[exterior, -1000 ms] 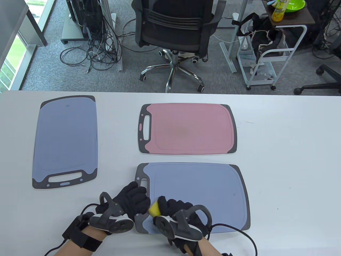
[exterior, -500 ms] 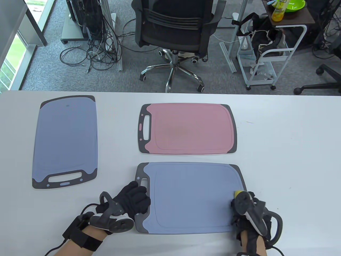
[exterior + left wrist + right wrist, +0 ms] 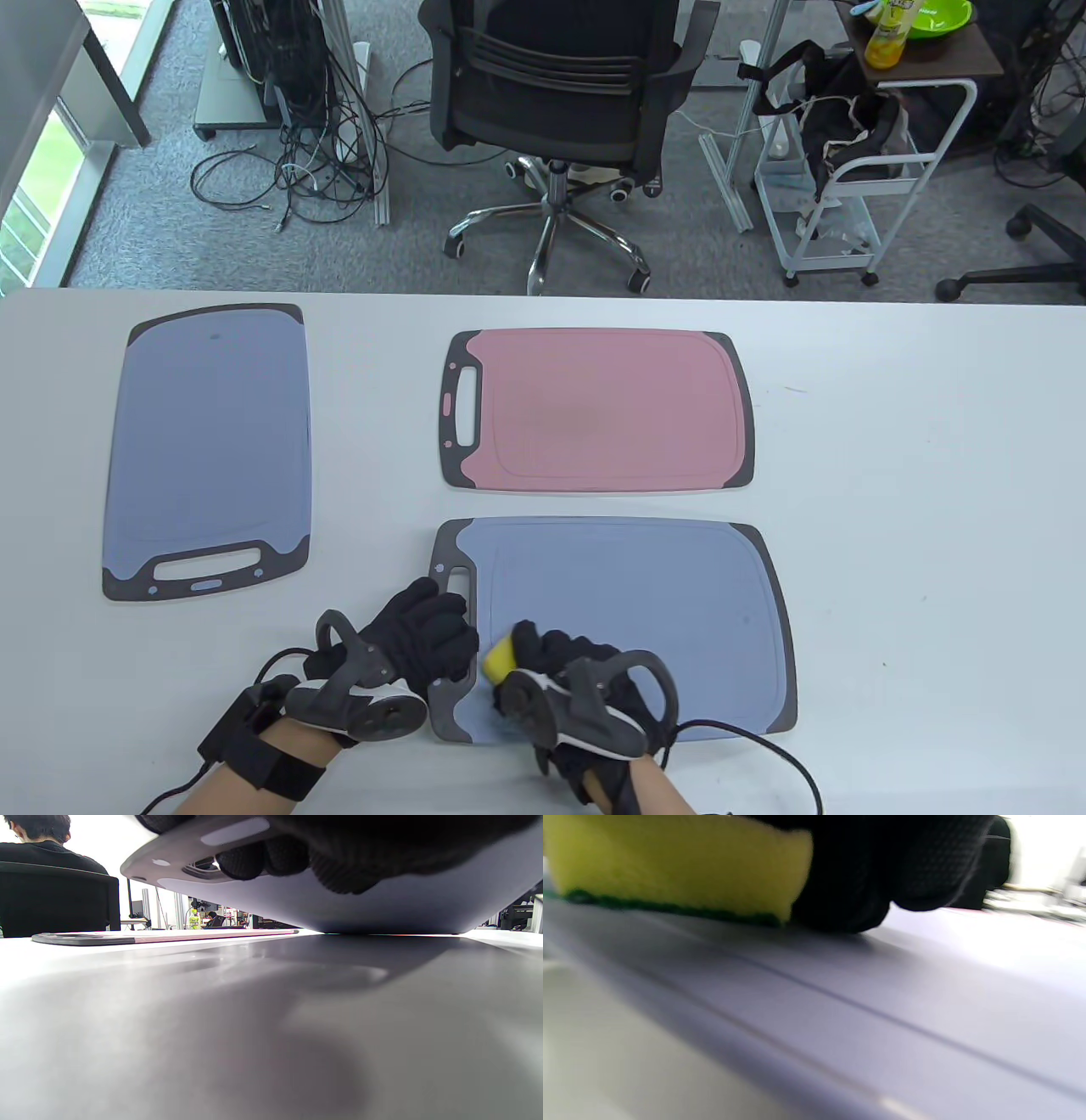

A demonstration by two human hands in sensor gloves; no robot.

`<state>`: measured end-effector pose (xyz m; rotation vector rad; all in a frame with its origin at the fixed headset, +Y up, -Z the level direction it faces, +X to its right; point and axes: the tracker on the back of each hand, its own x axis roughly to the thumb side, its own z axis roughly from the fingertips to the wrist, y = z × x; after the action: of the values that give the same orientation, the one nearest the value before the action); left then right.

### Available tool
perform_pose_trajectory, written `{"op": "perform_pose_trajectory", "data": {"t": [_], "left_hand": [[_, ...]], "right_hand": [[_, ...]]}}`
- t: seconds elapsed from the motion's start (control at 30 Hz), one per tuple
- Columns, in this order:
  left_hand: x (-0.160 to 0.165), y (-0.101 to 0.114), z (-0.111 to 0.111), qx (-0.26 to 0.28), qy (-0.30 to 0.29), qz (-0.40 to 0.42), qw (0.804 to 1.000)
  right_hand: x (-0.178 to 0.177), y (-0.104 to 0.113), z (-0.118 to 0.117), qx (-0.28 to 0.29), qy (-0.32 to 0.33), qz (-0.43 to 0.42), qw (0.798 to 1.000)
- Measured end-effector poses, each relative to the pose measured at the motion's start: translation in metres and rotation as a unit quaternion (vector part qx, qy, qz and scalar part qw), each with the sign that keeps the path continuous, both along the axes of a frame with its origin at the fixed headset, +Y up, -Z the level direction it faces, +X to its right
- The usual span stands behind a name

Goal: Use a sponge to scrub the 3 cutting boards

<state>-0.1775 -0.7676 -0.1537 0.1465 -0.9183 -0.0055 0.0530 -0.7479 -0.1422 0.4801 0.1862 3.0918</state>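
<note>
While the right hand [image 3: 564, 671] grips the yellow sponge with a green scouring face [image 3: 501, 660], green side flat on the large blue-grey plastic cutting board [image 3: 628, 611] at the desk's near edge, close to that board's handle end, the left hand [image 3: 416, 632] curls its fingers [image 3: 242, 859] under that end, which the left wrist view shows raised off the white desk [image 3: 916, 509]. Pink plastic cutting board [image 3: 598, 412] lies just behind it; tall blue-grey cutting board [image 3: 208, 450] sits toward the desk's left edge. Black mesh office chair [image 3: 556, 76] and white wire trolley [image 3: 857, 178] stand on grey carpet beyond the far edge
</note>
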Motion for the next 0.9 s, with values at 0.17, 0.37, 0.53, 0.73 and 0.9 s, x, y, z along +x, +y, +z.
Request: {"op": "perform_pose_trajectory", "data": {"t": [0.17, 0.37, 0.53, 0.73, 0.9], "left_hand": [[0.001, 0.0, 0.0, -0.002, -0.001, -0.001, 1.0], [0.001, 0.0, 0.0, -0.003, 0.001, -0.001, 1.0], [0.003, 0.0, 0.0, -0.004, 0.0, -0.008, 1.0], [0.004, 0.0, -0.001, -0.009, 0.005, -0.011, 1.0], [0.005, 0.0, 0.0, -0.008, 0.001, -0.012, 1.0]], "right_hand": [[0.147, -0.022, -0.006, -0.02, -0.257, 0.008, 0.966], [0.155, -0.023, -0.005, -0.008, -0.285, 0.003, 0.959], [0.02, -0.005, 0.001, 0.007, -0.038, -0.029, 0.999], [-0.062, 0.006, 0.024, 0.048, 0.107, 0.029, 0.993], [0.03, -0.005, 0.006, 0.009, -0.054, 0.025, 0.998]]}}
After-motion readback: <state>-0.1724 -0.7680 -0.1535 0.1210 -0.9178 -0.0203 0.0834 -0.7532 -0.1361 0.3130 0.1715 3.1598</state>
